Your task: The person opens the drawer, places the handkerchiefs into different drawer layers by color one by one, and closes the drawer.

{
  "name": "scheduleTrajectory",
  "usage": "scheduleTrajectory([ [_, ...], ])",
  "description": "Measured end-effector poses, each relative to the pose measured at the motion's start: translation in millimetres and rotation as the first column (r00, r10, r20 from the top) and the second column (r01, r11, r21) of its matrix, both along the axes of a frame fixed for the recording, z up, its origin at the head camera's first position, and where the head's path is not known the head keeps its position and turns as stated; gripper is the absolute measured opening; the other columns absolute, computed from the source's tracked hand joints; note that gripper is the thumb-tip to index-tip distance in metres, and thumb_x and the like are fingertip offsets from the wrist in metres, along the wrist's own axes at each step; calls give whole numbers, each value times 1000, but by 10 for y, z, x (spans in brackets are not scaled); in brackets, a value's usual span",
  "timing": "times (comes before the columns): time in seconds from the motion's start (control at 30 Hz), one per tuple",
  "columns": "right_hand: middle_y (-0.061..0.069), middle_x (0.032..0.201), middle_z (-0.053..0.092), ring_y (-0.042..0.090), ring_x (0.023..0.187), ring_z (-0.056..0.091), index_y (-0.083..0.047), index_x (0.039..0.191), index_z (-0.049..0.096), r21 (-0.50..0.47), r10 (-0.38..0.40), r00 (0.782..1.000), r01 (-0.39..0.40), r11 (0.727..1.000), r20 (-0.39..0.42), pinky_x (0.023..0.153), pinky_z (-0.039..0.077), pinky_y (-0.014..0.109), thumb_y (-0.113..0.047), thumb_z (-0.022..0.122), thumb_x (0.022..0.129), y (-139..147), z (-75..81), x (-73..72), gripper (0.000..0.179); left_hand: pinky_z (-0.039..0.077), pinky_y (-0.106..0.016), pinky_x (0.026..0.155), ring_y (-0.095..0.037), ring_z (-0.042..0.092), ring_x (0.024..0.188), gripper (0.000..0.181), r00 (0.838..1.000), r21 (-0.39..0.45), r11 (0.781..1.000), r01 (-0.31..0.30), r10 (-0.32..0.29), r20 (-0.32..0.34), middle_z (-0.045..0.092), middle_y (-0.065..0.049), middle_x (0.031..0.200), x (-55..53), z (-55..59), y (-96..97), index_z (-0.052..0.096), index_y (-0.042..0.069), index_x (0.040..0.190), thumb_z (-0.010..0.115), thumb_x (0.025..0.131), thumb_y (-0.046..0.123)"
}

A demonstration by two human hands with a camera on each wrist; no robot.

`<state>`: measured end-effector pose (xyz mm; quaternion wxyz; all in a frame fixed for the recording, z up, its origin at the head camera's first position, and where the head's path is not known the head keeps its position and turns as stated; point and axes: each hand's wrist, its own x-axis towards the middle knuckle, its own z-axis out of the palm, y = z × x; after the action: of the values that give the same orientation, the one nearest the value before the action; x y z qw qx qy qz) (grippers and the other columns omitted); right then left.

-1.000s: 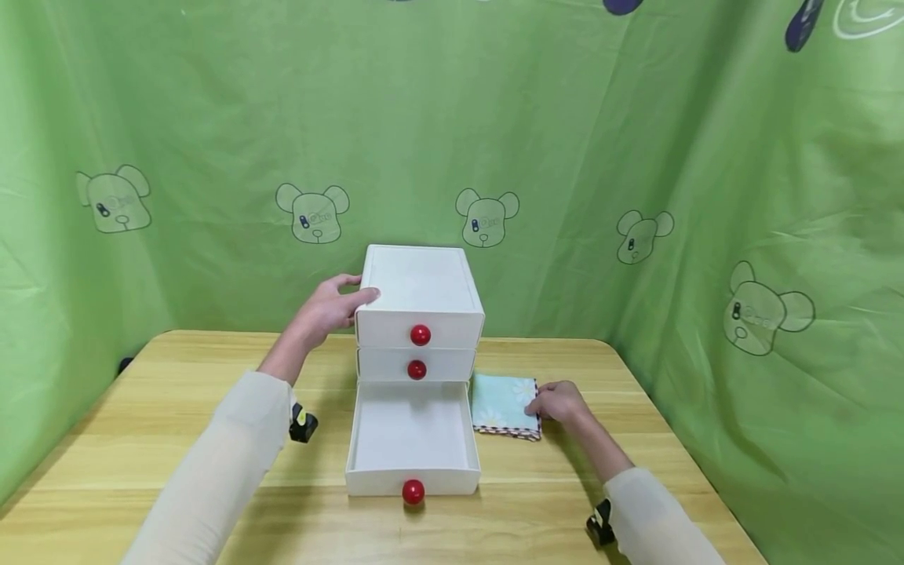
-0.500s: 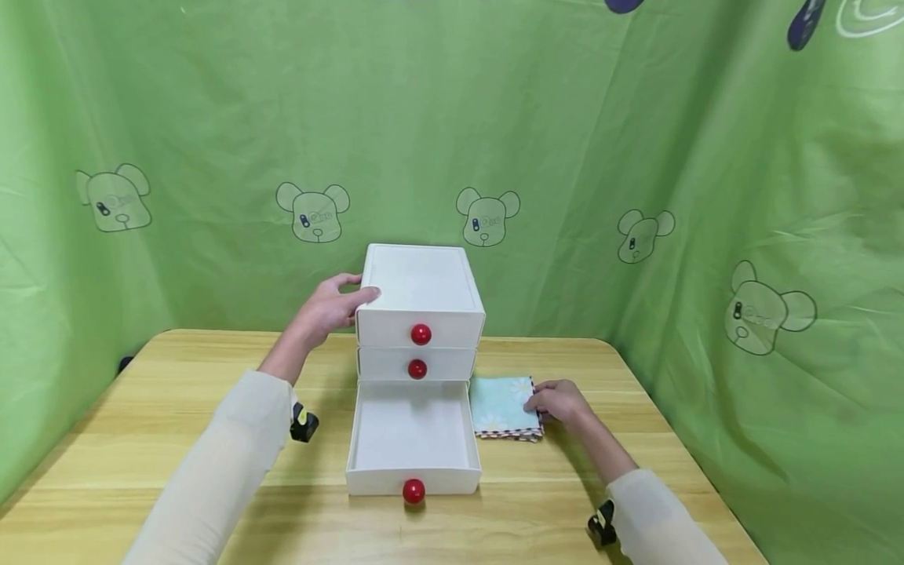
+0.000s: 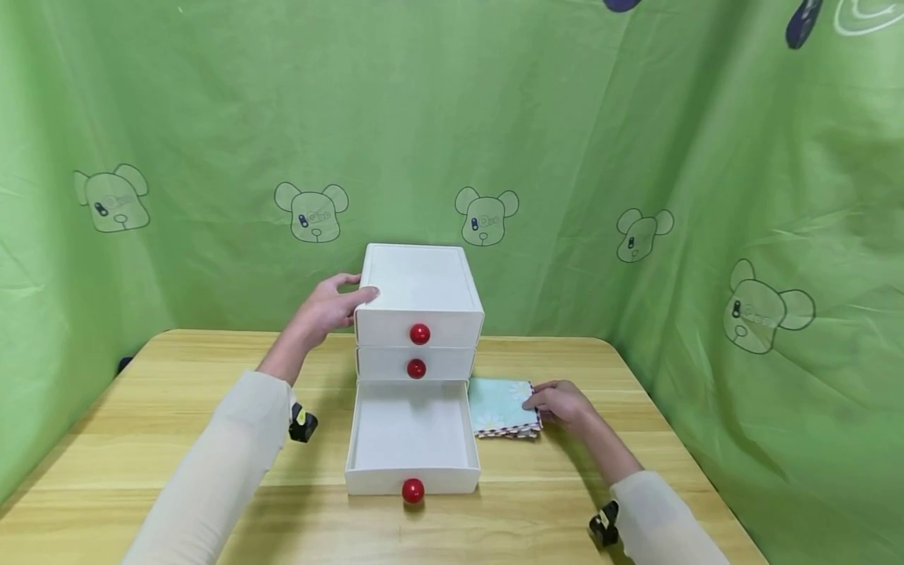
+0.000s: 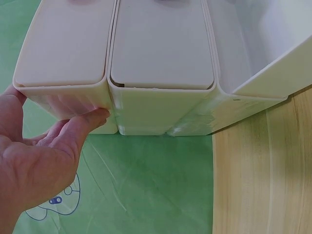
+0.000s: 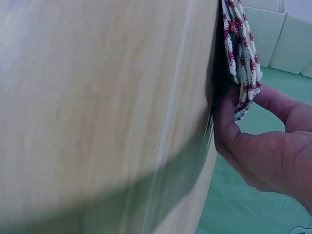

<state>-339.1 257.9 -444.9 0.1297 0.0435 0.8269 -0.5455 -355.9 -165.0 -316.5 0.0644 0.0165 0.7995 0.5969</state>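
A white drawer unit (image 3: 421, 276) with red ball knobs stands mid-table in the head view. Its bottom drawer (image 3: 413, 439) is pulled out, with a bare floor inside; the two upper drawers are closed. My left hand (image 3: 326, 308) grips the unit's upper left edge, thumb on top and fingers against the side. To the unit's right is a folded light-blue towel (image 3: 497, 404) with daisies and a checked border. My right hand (image 3: 561, 402) pinches its right edge. In the right wrist view, the layered towel edge (image 5: 243, 58) sits between thumb and fingers, with the fingers underneath.
The wooden table (image 3: 233, 345) extends around the unit to both sides and in front. A green curtain (image 3: 395, 125) printed with bear heads hangs behind and along both sides. The open drawer's front juts toward me.
The towel has shifted slightly left toward the drawer unit, and its layers at the near edge have spread a little. The right hand has moved barely with it; the left hand is still.
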Motion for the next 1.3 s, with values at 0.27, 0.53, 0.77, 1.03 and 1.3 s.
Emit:
scheduleTrajectory([
  [0.27,9,103,71,11,84,66,17,140,44,-88,29,1000,-29,996,-5,79,60,26,-1,73,86,-6,64,24,64,46,-46,114,-36,55,131,81,1000,6,1000,3,-3,-4,53,-20,145,-8,-10,-3,26,12,161,66,98,42],
  [0.53,12,105,72,11,85,69,19,138,45,-157,43,999,-46,987,-24,79,62,26,0,71,89,-33,165,86,59,45,-47,114,-37,54,132,81,1000,2,1000,4,-4,-3,51,-20,147,1,-5,2,26,12,160,66,97,43],
  [0.77,4,95,71,10,80,69,17,137,48,-186,22,998,-33,982,-60,77,61,24,-2,71,89,-62,282,120,56,45,-48,114,-37,54,132,81,1000,-1,1000,0,0,-5,51,-20,147,15,12,5,26,12,161,66,97,43],
  [1.03,8,105,72,10,88,69,15,138,48,-209,0,996,-19,978,-91,83,60,23,-3,71,89,-99,361,141,56,46,-47,113,-36,54,132,80,1000,6,1000,1,0,-6,51,-19,147,10,14,0,26,13,161,66,97,42],
  [1.3,8,110,72,11,91,71,14,138,49,-254,-37,992,5,967,-121,87,60,24,-1,72,89,-164,498,199,56,46,-47,113,-36,55,132,81,1000,3,1000,-3,3,-4,51,-20,147,4,4,1,26,13,161,67,97,42],
])
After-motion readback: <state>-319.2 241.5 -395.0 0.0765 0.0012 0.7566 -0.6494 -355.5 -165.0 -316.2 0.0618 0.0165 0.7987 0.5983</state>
